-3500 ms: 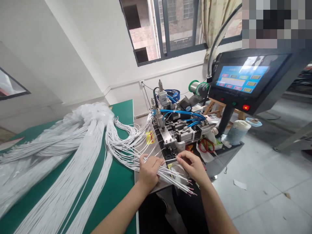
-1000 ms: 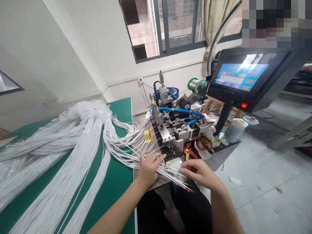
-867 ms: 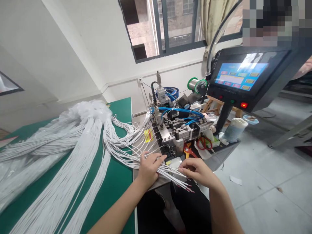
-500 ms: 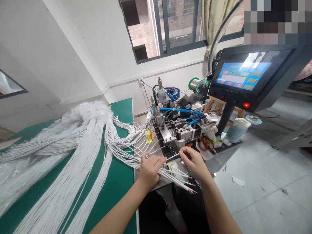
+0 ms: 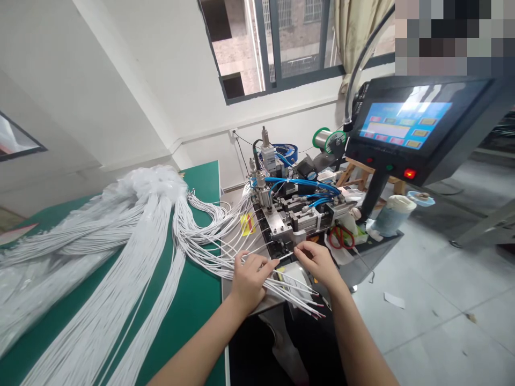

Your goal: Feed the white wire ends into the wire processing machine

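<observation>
White single cable spans the short gap between the person's two hands in the head view, just in front of the machine. About a second ago the right hand was lower, among the loose ends of the cable bundle; now it is up beside the machine's front edge, thumb and fingertips pinched on that one cable. Since half a second ago it has shifted only slightly. The left hand has barely moved: it lies over the bundle, fingers half curled, a fingertip at the near part of the single cable. Whether it grips the strands beneath is hidden.

The change suggests that one cable has been singled out and is being lined up at the machine, while the others stay gathered below. Their loose ends, several with reddish tips, point forward past the edge of the worktop. Further back, the strands trail across to the green worktop at left. An orange-handled tool, plain to see a second ago, is now mostly covered by the right hand; the red-handled scissors lie just beyond.
</observation>
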A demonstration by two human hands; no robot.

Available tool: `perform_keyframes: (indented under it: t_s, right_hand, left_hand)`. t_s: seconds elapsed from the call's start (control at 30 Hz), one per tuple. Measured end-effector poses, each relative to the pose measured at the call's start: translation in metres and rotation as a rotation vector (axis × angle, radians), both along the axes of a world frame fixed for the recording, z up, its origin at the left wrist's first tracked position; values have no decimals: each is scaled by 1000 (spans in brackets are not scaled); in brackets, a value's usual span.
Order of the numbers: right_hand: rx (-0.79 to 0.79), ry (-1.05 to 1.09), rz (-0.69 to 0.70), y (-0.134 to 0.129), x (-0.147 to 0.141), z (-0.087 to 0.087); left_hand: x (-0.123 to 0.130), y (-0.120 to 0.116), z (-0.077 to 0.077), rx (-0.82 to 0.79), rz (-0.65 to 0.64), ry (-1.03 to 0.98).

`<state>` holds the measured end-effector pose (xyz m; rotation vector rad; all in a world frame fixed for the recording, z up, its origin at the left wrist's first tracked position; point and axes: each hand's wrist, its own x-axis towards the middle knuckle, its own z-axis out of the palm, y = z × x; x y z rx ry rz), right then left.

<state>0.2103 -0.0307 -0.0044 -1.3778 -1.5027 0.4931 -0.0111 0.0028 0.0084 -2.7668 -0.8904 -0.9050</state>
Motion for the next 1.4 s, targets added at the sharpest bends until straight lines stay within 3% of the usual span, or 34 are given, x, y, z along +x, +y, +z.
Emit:
perform_keyframes:
  t_s: [0.1,0.27,0.47,0.67,0.83,1.2,1.4]
  right_hand:
    - [-13,-22,27,5,2,-4]
    - [-88,130,96,12,-1,-9]
    - [-63,175,43,13,-4,-14]
    - [-254,503,124,21,-6,-20]
    - [-286,569,122,23,-9,-25]
    - [-248,463,74,-1,7,-30]
    - [-259,302,153,-24,24,-11]
  left_hand:
    - [1,0,1,-3,36,20]
    - [4,-1,3,-28,95,55]
    - [4,-1,3,-42,95,44]
    - [4,-1,2,-52,100,53]
    - [5,0,1,-54,101,46]
    - [4,-1,4,-63,85,5]
    - [5,1,2,-35,117,28]
